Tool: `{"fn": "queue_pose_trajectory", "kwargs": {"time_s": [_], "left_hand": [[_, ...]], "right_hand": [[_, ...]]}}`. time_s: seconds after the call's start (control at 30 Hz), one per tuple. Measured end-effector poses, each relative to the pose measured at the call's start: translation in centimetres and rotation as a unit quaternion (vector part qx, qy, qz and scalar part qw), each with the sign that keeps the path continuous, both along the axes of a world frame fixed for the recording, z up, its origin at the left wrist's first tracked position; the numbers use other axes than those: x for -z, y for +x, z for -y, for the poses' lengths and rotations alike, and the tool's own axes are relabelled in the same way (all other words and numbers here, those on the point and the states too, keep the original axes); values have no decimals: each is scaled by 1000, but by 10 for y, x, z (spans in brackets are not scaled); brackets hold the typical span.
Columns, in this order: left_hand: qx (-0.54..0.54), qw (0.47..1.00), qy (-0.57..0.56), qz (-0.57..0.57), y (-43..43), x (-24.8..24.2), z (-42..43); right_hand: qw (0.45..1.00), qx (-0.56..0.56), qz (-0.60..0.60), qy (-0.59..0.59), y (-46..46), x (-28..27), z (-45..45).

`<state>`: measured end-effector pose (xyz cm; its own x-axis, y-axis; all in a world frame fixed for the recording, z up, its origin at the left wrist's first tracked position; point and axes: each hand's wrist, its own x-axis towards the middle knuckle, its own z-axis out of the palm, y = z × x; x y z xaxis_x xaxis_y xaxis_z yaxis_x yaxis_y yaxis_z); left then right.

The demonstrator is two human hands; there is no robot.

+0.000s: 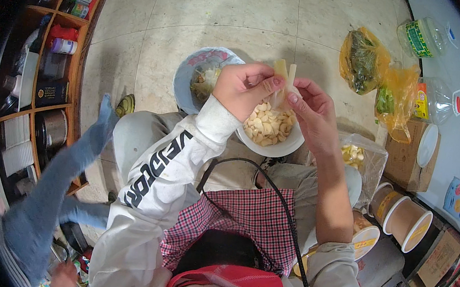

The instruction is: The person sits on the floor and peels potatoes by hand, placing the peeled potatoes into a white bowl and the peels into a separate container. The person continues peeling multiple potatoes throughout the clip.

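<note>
My left hand (244,88) pinches a flat, pale yellowish strip (281,67) between thumb and fingers. In my right hand (311,110) is a thin white stick-like piece (292,73), with thin, translucent material stretched between both hands. What these pieces are exactly, I cannot tell. Right below stands a white bowl (269,151) filled with pale, clove-like pieces (267,126), perhaps garlic. Beside my left wrist is a bucket (182,75) with a light-blue liner, holding scraps and peelings (202,84). A clear plastic bag (373,158) with yellowish pieces (353,155) lies beyond my right forearm.
Orange plastic bags of greens (362,61) lie on the floor near large clear jugs (426,38). Lidded tubs (408,223) and a cardboard box (409,154) line the right. Wooden shelves (79,56) stand left, near another person's leg (73,156). A black cord (286,204) crosses my lap.
</note>
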<state>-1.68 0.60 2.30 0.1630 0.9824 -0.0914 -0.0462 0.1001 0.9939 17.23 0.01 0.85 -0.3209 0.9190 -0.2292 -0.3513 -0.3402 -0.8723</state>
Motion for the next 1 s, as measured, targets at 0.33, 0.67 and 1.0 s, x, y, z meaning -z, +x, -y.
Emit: {"fn": "queue_pose_trajectory", "kwargs": {"time_s": [0.33, 0.67, 1.0], "left_hand": [[-40, 988, -80, 125, 4, 2, 0], [-11, 988, -72, 136, 5, -5, 0], [21, 936, -174, 306, 5, -6, -1]], "right_hand": [[997, -2, 25, 79, -1, -5, -2], [986, -17, -162, 42, 3, 4, -1], [970, -56, -232, 43, 13, 15, -6]]}}
